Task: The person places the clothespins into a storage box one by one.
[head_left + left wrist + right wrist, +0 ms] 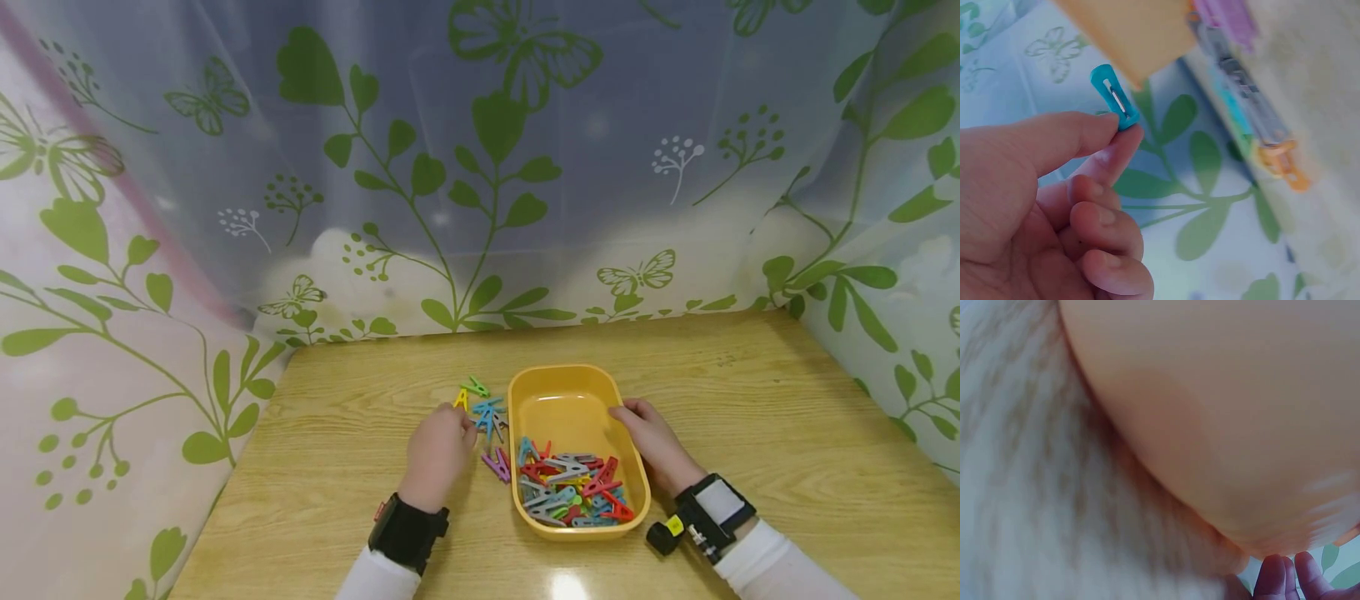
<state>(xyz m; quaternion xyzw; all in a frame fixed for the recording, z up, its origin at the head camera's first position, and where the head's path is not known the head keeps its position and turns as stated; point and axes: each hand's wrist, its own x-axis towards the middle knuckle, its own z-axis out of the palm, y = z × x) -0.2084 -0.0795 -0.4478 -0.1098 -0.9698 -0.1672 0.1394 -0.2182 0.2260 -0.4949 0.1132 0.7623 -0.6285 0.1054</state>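
So the left hand (437, 454) is pinching a little blue clip (1114, 95) between thumb and forefinger, with the other fingers (1107, 228) curling loosely into the palm. It's hovering just left of the yellow tray (592, 398), right by a small cluster of clips (483, 408) lying on the wooden surface (787, 400): green, yellow, blue ones, plus a purple clip (497, 465) sitting close against the tray's left wall.

The right hand (654, 442) is resting on the tray's right rim, fingers wrapping over the edge and gripping it. From the right wrist view you're mostly getting a blurry close-up of the tray's outer wall with a couple of fingertips (1285, 575) peeking in at the bottom.

Inside the tray, a pile of mixed clips (573, 492) is bunching up at the near end, red, blue, grey, green, all tangled together. The far half of the tray is showing bare bottom.

A curtain (480, 167) with a green leaf and butterfly print is hanging all around the back and sides of the surface.
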